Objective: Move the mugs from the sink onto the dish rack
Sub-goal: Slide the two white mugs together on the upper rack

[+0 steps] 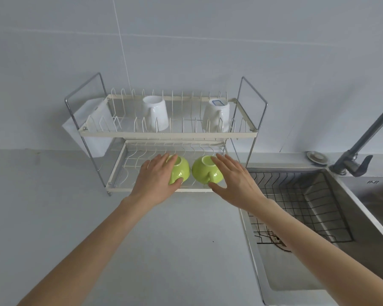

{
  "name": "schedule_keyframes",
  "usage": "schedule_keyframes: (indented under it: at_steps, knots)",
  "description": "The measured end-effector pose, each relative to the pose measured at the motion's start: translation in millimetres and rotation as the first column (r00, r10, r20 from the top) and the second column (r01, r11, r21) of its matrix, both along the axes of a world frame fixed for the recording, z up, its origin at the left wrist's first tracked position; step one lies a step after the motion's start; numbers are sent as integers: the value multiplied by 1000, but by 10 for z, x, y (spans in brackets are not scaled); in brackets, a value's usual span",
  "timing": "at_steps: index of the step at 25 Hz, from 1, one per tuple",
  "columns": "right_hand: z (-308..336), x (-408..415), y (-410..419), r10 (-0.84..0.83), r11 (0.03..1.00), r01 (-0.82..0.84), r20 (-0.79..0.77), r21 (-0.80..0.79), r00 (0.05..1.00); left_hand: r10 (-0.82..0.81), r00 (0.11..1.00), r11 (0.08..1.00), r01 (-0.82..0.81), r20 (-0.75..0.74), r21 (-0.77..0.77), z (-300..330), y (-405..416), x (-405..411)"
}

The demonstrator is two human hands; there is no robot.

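Note:
Two green mugs stand upside down, side by side, on the lower tier of the white dish rack (142,190). My left hand (155,175) lies over the left green mug (182,170), fingers on its far side and thumb at its front. My right hand (234,180) spans the right green mug (202,172), fingers on its base and thumb by its handle, which faces me. On the upper tier, two white mugs rest upside down, one in the middle (155,113) and one at the right (216,115). No mug shows in the sink (296,272).
A black wire basket (307,206) sits in the steel sink at the right, under my right forearm. A dark faucet (358,151) and a metal drain plug (317,157) stand behind the sink. A white holder (93,129) hangs on the rack's left end. Grey countertop (175,250) stretches in front.

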State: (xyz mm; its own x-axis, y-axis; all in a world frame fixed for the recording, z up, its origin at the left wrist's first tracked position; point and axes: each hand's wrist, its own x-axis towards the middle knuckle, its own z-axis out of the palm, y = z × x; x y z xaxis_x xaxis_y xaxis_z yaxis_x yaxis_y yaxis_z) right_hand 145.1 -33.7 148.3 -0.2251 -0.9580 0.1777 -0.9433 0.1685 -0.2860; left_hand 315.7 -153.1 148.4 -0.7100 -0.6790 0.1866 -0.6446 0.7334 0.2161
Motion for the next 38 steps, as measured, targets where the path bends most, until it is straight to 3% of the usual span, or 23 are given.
schedule_keyframes:
  at_steps: [6,13,26,32,38]
  knots:
    - [384,86,218,46,988,-57,-82,-145,996,-34,976,986,-3,-217,-166,524,241,101]
    - [831,-50,5,13,961,-37,-91,-275,996,-8,975,978,-40,-223,-207,1010,67,21]
    - [1169,-501,-798,-94,990,93,-3,-108,996,105,992,989,-111,-69,-96,1212,-774,-299]
    - [1117,-606,-1064,-112,993,112,11,29,994,166,985,985,-168,-39,-36,1154,-1134,-398]
    - [1067,-685,-1210,-131,990,126,83,60,988,205,978,978,-203,-31,49,1025,-1309,-439]
